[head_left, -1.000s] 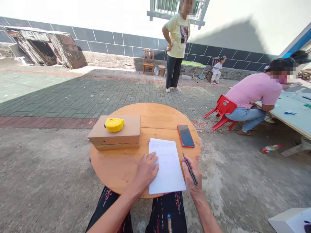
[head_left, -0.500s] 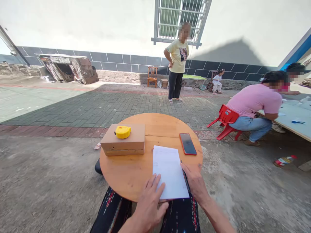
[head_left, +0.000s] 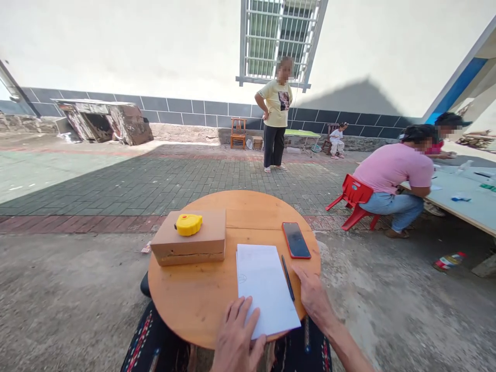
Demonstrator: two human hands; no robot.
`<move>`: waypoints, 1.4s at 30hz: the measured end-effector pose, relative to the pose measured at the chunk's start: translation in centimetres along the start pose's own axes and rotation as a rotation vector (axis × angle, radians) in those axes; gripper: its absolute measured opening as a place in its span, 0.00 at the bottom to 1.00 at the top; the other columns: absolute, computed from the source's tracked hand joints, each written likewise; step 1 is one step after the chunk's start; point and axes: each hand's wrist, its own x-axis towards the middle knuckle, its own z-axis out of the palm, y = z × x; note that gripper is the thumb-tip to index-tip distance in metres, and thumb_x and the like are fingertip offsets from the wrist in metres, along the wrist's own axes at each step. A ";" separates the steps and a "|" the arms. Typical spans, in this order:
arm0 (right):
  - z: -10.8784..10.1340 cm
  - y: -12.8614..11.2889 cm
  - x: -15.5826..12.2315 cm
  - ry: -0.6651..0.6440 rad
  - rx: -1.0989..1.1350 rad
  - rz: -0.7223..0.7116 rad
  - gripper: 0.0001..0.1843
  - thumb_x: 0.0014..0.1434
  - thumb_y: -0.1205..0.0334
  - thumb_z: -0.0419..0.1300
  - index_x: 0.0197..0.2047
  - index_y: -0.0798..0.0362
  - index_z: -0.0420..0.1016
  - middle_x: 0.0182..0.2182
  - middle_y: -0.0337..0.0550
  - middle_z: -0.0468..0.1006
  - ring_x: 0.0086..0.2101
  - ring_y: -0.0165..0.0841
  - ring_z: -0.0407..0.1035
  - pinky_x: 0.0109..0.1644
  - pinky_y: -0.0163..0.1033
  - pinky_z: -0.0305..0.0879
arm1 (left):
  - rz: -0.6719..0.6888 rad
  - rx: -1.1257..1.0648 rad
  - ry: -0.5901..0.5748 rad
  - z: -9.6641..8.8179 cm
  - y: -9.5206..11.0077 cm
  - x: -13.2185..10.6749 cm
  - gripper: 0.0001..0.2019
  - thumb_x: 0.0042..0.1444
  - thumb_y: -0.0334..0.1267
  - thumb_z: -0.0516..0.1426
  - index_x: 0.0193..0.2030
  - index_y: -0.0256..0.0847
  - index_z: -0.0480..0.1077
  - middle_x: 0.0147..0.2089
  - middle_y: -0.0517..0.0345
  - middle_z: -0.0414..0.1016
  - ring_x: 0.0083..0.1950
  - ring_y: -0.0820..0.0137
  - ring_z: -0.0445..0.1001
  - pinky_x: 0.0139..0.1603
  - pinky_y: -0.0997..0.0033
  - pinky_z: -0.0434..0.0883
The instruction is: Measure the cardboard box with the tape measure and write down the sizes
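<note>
A round wooden table stands in front of me. My left hand lies flat, fingers spread, on the near corner of a white paper sheet. My right hand rests open on the table's right edge, holding nothing. A black pen lies on the table between the paper and that hand. A red-cased phone lies just beyond the pen. A cardboard box sits at the left with a yellow tape measure on top.
A person in a yellow shirt stands on the brick paving. A person in pink sits on a red chair at a long table on the right. A wooden chair and a child are by the wall.
My right hand has let go of the pen, which now lies on the table beside the paper. My left hand slid back to the paper's near corner. The view tilted up.
</note>
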 end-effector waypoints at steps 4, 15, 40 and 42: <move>1.1 -0.2 -1.5 0.139 0.188 0.119 0.24 0.64 0.70 0.42 0.49 0.55 0.77 0.50 0.51 0.80 0.51 0.40 0.74 0.55 0.49 0.70 | -0.052 -0.025 0.083 0.3 0.2 -0.4 0.18 0.52 0.39 0.59 0.51 0.45 0.70 0.57 0.47 0.73 0.58 0.52 0.70 0.58 0.48 0.66; 0.2 -2.3 1.1 0.061 0.193 0.283 0.19 0.58 0.56 0.57 0.50 0.54 0.78 0.55 0.55 0.75 0.54 0.49 0.68 0.58 0.60 0.60 | -0.079 -0.061 -0.114 -1.6 -0.4 1.1 0.19 0.55 0.39 0.58 0.54 0.44 0.69 0.60 0.48 0.71 0.59 0.54 0.69 0.55 0.51 0.71; -0.8 4.6 -9.5 0.110 0.336 0.715 0.21 0.52 0.47 0.54 0.36 0.55 0.79 0.43 0.56 0.81 0.47 0.49 0.73 0.51 0.52 0.67 | -0.556 0.070 0.119 -7.9 -9.4 -7.5 0.22 0.63 0.40 0.49 0.63 0.42 0.61 0.68 0.46 0.58 0.69 0.57 0.56 0.69 0.52 0.55; -0.5 5.7 -10.3 -0.016 0.289 0.741 0.21 0.48 0.45 0.58 0.32 0.53 0.81 0.38 0.54 0.83 0.42 0.49 0.75 0.48 0.51 0.68 | -0.755 0.160 0.016 -8.2 -12.5 -9.7 0.25 0.63 0.45 0.48 0.65 0.39 0.60 0.70 0.44 0.53 0.71 0.54 0.52 0.70 0.50 0.52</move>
